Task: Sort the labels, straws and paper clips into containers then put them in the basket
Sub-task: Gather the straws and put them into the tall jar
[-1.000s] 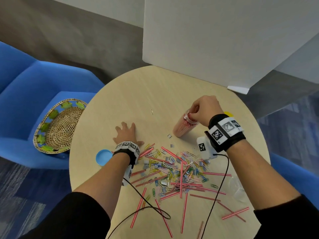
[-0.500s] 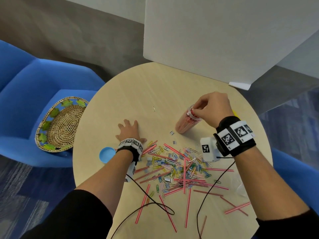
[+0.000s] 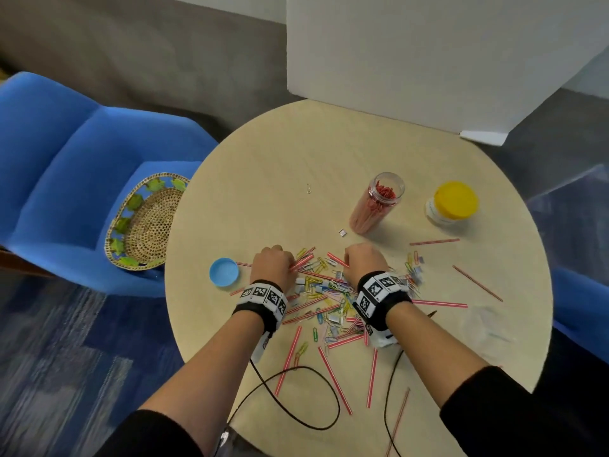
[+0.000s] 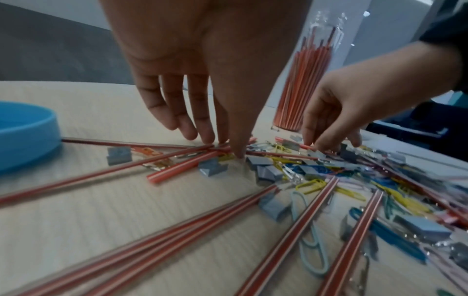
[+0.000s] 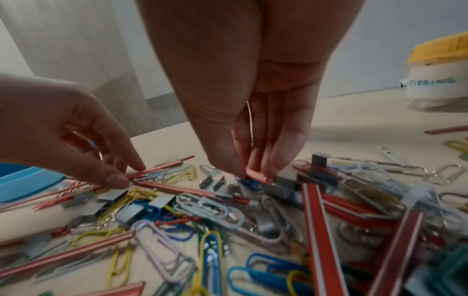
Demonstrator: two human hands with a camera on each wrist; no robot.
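Observation:
Red-striped straws (image 3: 309, 311), coloured paper clips (image 3: 318, 285) and small grey labels (image 4: 212, 169) lie mixed in a pile near the table's front. My left hand (image 3: 291, 263) pinches the ends of a few straws (image 4: 182, 160) at the pile's left edge, thumb against fingertips (image 5: 119, 181). My right hand (image 3: 346, 258) pinches the end of one straw (image 5: 255, 176) at the pile's far side. A clear tall jar (image 3: 377, 202) with several straws in it stands open behind the hands.
A yellow-lidded jar (image 3: 453, 202) stands at the right rear. A blue lid (image 3: 224, 272) lies left of my left hand. A clear container (image 3: 484, 324) sits at the right. The woven basket (image 3: 146, 222) rests on a blue chair (image 3: 66, 179). A white board (image 3: 428, 61) stands behind the table.
My right hand left the straw jar's mouth and came down to the pile. My left hand, flat on the table before, now pinches straws.

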